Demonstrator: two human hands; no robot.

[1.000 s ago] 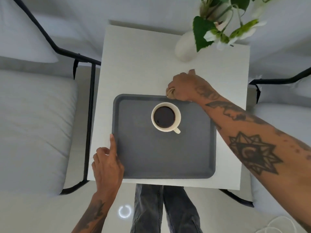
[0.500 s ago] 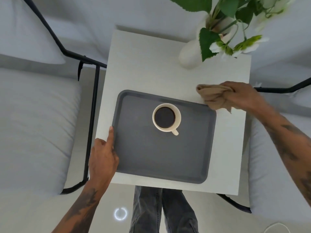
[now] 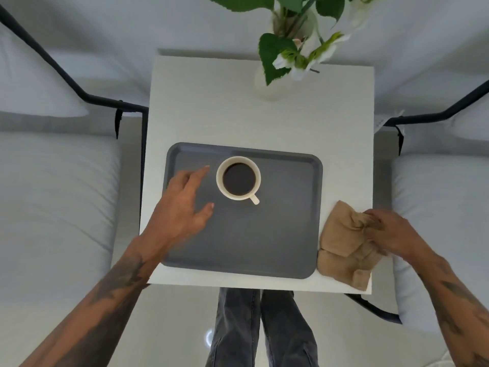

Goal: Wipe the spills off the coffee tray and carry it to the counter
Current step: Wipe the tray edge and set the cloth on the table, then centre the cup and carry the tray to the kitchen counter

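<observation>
A small white tabletop [image 3: 206, 120] stands between two pale cushioned seats, with a vase of flowers [image 3: 275, 75] at its far edge. The grey tray [image 3: 264, 234] lies on the near half, square to the person, so both its short sides are within reach. A cup [image 3: 239, 178] full of coffee sits on its far part, handle toward the near right. The left hand [image 3: 182, 207] hovers over the tray beside the cup, fingers spread and grasping nothing, probably to steady or move the cup. The right hand [image 3: 391, 231] pinches the tan cloth [image 3: 344, 247], which rests bunched on the tabletop just off the tray's right edge, apparently set aside. No spill is visible.
</observation>
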